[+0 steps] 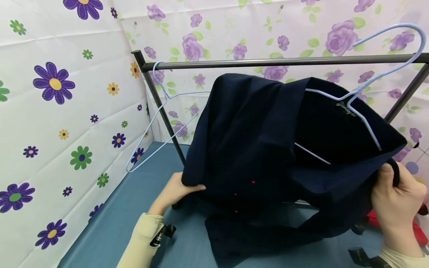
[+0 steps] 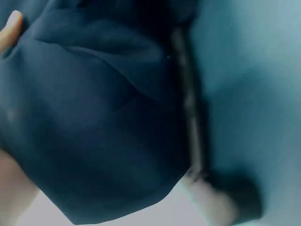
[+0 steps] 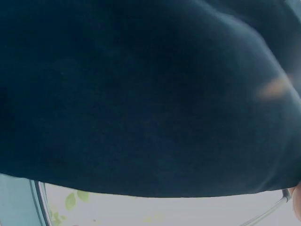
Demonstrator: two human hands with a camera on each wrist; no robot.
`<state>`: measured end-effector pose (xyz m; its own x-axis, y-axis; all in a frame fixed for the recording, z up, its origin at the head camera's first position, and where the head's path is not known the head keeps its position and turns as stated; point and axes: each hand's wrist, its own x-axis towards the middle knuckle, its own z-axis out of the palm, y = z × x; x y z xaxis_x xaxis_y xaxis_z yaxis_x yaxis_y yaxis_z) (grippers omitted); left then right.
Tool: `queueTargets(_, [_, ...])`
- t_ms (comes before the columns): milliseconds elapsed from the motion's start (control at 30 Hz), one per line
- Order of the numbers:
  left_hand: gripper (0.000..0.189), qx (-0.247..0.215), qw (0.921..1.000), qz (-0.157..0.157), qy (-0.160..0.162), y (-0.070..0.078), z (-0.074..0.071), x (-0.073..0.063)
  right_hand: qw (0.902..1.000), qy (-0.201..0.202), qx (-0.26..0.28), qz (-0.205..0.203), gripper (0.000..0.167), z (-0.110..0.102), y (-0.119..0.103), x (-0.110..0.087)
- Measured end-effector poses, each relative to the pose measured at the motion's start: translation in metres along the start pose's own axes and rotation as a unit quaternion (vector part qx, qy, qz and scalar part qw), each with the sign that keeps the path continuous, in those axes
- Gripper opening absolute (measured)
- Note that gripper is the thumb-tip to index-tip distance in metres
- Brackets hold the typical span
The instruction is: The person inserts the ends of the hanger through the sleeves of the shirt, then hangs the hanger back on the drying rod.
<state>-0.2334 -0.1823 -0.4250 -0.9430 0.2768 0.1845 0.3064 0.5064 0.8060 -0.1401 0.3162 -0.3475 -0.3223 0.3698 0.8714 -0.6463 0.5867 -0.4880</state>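
Observation:
A dark navy garment (image 1: 248, 137) with a light label print inside its neck spreads between the hands in the head view. A pale blue hanger (image 1: 366, 83) lies inside its neck opening. The hanger's hook overlaps the rail; whether it bears on the rail I cannot tell. My left hand (image 1: 177, 188) pinches the garment's left lower edge, thumb in front and fingers hidden behind the cloth. At the right edge, my right hand (image 1: 399, 193) grips a fold with curled fingers. Navy cloth (image 2: 99, 113) fills much of the left wrist view, and cloth (image 3: 150, 103) covers most of the right.
A dark metal rail (image 1: 214, 64) crosses behind the garment. Another pale blue hanger (image 1: 164, 95), bare, hangs at its left end. Below lies a blue-grey surface (image 1: 110, 216). Flowered sheets (image 1: 77, 123) stand behind and at left. Something red (image 1: 419, 232) shows at lower right.

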Motion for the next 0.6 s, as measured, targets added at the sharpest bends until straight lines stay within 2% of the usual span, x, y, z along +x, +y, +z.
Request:
queueTargets(100, [0.052, -0.013, 0.9992, 0.009, 0.037, 0.004, -0.020, 0.000, 0.9997, 0.004, -0.022, 0.008, 0.053, -0.004, 0.004, -0.001])
queueTargets(200, [0.062, -0.019, 0.9966, 0.040, 0.070, 0.006, -0.034, 0.003, 0.9995, 0.006, -0.027, 0.012, 0.055, -0.006, 0.007, -0.001])
queueTargets(267, [0.062, -0.025, 0.9940, 0.052, 0.093, 0.006, -0.039, 0.005, 0.9996, 0.008, -0.023, 0.016, 0.056, -0.007, 0.009, -0.002])
queueTargets(367, [0.055, -0.028, 0.9917, 0.047, 0.116, 0.007, -0.038, 0.007, 0.9995, 0.006, -0.023, 0.020, 0.056, -0.008, 0.011, -0.001])
queueTargets(467, [0.054, -0.017, 0.9929, 0.033, 0.113, 0.005, -0.031, 0.010, 0.9992, 0.001, -0.030, 0.026, 0.056, -0.008, 0.011, -0.001])
queueTargets(600, [0.061, 0.016, 0.9969, 0.037, 0.069, -0.003, -0.017, 0.011, 0.9982, -0.006, -0.049, 0.034, 0.054, -0.009, 0.013, -0.001])
